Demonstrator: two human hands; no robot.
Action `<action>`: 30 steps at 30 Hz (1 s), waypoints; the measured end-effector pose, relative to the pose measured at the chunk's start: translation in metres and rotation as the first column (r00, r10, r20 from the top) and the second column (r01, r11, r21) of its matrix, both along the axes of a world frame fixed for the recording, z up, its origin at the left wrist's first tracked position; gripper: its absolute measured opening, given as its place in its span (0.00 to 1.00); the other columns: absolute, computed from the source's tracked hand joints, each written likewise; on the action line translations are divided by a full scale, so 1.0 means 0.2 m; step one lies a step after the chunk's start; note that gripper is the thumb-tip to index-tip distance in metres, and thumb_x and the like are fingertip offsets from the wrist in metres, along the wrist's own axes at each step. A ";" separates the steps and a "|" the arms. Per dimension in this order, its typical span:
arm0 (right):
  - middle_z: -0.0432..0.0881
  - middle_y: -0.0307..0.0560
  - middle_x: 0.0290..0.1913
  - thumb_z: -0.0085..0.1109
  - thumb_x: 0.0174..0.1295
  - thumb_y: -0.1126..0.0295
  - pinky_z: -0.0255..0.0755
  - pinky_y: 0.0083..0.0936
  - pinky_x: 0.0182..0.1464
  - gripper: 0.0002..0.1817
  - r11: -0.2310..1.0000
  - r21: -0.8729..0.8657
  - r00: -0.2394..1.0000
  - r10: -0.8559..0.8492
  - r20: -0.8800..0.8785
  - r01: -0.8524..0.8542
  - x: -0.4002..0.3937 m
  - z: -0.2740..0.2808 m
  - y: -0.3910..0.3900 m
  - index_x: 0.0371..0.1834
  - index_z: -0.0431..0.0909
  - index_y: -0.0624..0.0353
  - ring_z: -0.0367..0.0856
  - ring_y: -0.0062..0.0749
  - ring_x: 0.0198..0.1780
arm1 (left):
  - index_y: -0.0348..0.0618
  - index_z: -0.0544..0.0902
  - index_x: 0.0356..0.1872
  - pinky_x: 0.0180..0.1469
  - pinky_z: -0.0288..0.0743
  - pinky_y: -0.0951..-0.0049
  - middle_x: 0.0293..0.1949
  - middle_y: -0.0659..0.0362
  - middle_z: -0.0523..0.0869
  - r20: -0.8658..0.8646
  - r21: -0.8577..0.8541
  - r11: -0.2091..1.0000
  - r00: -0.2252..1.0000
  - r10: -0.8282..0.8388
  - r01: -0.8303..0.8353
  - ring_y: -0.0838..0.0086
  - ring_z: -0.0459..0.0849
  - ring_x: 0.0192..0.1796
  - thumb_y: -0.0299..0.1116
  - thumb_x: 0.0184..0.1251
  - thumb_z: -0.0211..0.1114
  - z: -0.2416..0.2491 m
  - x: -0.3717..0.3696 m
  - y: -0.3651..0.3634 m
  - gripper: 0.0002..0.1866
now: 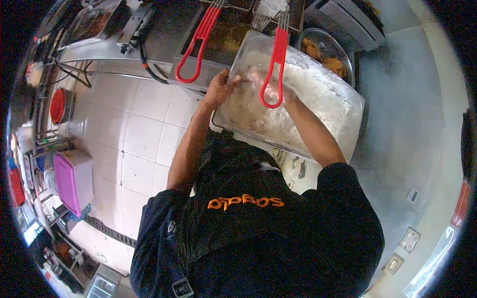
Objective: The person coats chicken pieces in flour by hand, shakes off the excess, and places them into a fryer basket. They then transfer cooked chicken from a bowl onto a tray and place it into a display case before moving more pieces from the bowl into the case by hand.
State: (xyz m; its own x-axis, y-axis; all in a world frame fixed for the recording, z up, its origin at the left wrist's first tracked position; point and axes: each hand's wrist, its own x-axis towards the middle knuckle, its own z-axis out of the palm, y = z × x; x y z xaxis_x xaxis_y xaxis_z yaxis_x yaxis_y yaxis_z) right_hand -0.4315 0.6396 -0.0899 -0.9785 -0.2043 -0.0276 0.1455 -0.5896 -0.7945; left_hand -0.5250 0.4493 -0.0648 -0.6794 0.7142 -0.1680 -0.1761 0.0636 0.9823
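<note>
A large clear tub holds white flour, browner and lumpier on its left side. My left hand is at the tub's left edge, its fingers spread and bare, with nothing seen in it. Over the flour, my right hand wears a thin clear glove. A red basket handle hangs in front of it and hides part of its fingers, so what it holds, if anything, cannot be made out.
Another red handle reaches over the fryer. Behind the tub a round bowl holds orange-brown pieces. A purple-lidded box stands on the left rack. A black hose hangs from the counter.
</note>
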 end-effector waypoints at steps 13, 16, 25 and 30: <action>0.71 0.39 0.32 0.46 0.62 0.60 0.66 0.31 0.37 0.13 0.910 0.337 0.931 -0.316 0.182 0.243 -0.03 -0.15 -0.20 0.40 0.69 0.57 0.70 0.30 0.35 | 0.36 0.75 0.40 0.35 0.68 0.74 0.28 0.61 0.77 -0.093 -0.016 0.999 0.995 -0.035 0.034 0.78 0.72 0.31 0.40 0.60 0.59 -0.22 -0.06 0.05 0.16; 0.72 0.39 0.28 0.43 0.64 0.61 0.67 0.32 0.35 0.12 0.871 0.172 0.817 -0.491 0.302 0.459 -0.02 -0.29 -0.34 0.35 0.72 0.56 0.72 0.31 0.32 | 0.33 0.74 0.43 0.41 0.68 0.73 0.34 0.58 0.79 0.055 0.052 0.998 0.998 -0.027 0.024 0.76 0.73 0.38 0.39 0.61 0.59 -0.19 -0.02 0.02 0.18; 0.72 0.41 0.28 0.41 0.63 0.65 0.68 0.30 0.34 0.10 0.422 0.894 0.965 -0.259 -0.040 0.151 0.23 -0.30 -0.31 0.35 0.70 0.59 0.72 0.32 0.31 | 0.31 0.72 0.46 0.46 0.68 0.73 0.40 0.54 0.79 0.103 -0.040 0.999 0.995 0.017 -0.013 0.73 0.74 0.44 0.38 0.61 0.59 -0.15 0.02 -0.02 0.20; 0.71 0.42 0.30 0.43 0.61 0.64 0.69 0.28 0.33 0.10 0.382 0.914 0.980 -0.188 -0.065 0.134 0.30 -0.27 -0.40 0.37 0.69 0.58 0.72 0.31 0.31 | 0.31 0.73 0.45 0.44 0.68 0.73 0.38 0.55 0.79 0.040 -0.052 0.999 0.999 0.003 -0.001 0.73 0.74 0.41 0.37 0.61 0.58 -0.03 0.04 -0.01 0.19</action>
